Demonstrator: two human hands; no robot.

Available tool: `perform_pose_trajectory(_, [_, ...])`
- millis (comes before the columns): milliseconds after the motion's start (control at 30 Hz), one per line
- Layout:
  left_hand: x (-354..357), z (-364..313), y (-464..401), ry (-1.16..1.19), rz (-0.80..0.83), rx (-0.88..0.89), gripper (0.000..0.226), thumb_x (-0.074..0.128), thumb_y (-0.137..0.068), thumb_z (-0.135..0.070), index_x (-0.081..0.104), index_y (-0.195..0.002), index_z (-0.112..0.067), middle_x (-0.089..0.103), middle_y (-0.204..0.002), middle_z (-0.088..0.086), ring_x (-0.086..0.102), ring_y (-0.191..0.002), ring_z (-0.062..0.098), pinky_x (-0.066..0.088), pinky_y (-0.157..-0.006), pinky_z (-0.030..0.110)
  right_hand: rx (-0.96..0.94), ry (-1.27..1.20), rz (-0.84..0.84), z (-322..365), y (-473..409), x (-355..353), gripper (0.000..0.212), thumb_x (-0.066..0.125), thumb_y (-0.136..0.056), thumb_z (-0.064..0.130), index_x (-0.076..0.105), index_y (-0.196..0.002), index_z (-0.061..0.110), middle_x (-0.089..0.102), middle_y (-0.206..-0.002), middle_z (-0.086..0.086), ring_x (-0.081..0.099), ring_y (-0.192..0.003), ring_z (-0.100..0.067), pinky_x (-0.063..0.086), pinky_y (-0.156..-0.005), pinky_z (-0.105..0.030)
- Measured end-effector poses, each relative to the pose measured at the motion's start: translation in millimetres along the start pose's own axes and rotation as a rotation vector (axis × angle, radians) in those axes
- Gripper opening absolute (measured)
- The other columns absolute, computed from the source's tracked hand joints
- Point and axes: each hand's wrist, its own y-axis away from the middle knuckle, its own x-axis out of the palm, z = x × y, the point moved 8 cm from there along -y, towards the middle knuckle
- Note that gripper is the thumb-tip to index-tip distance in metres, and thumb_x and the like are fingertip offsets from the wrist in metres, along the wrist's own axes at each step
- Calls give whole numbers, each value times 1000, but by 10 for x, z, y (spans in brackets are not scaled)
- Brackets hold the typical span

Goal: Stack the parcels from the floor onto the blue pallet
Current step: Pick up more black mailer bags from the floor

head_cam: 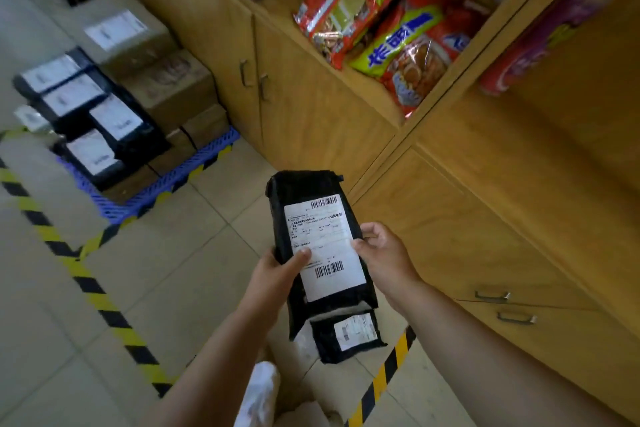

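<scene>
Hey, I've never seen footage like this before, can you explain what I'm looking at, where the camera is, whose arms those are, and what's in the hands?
There is no machine here. The single picture comes from a wide-angle camera worn on a person's head, looking forward and down, so the two bare arms at the bottom are the wearer's own.

Both hands hold one black parcel with a white shipping label. The left hand has its thumb pressed on the label; the right hand takes its grip on the opposite edge.

Below it, on the tiled floor, lies a smaller black parcel, with pale wrapped packages near the bottom edge.

Further off at the left sits the blue pallet, already loaded with brown boxes and black parcels. Yellow-and-black tape marks the floor. On the right is a wooden cabinet with snack bags on an open shelf.
</scene>
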Motion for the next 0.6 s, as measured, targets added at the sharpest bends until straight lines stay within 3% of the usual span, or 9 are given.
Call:
perform_pose_trajectory(100, [-104, -385, 328, 26, -18, 4, 29, 65, -87, -25, 58, -113, -15, 74, -99, 4, 72, -89, 21, 58, -81, 42, -21, 19, 6, 449, 322, 14, 30, 57, -92, 7, 47, -117, 22, 63, -117, -3, 63, -95, -15, 54, -71, -25])
perform_pose_trajectory(233, [-214, -773, 712, 61, -40, 16, 31, 64, -88, -22, 56, -117, -13, 73, -98, 7, 72, -87, 24, 57, -79, 41, -174, 447, -115, 975, 715, 19, 57, 59, -89, 19, 34, -140, 23, 50, -133, 2, 53, -113, -15, 52, -88, -33])
perform_pose_trajectory(333, [-275, -967, 1030, 85, -61, 60, 33, 63, -88, -18, 53, -119, -10, 71, -101, 10, 71, -86, 26, 57, -70, 37, -376, 708, -206, 1373, 1084, 96, 61, 58, -89, 21, 31, -143, 19, 39, -141, 1, 35, -129, -17, 37, -107, -33])
perform_pose_trajectory(500, [-338, -1032, 1729, 171, -127, 121, 28, 64, -87, -13, 51, -112, -11, 70, -98, 12, 70, -80, 23, 54, -51, 29, -562, 843, -249, 1702, 1739, 176, 45, 57, -89, 33, 43, -131, 28, 45, -130, 6, 38, -118, -14, 33, -97, -27])
perform_pose_trajectory(600, [-375, -929, 2124, 252, -158, 140, 23, 64, -88, -11, 52, -107, -11, 69, -99, 13, 69, -84, 26, 55, -56, 32, -507, 815, -152, 1646, 2037, 246, 57, 58, -84, 51, 40, -133, 27, 45, -129, 6, 41, -119, -13, 36, -100, -30])
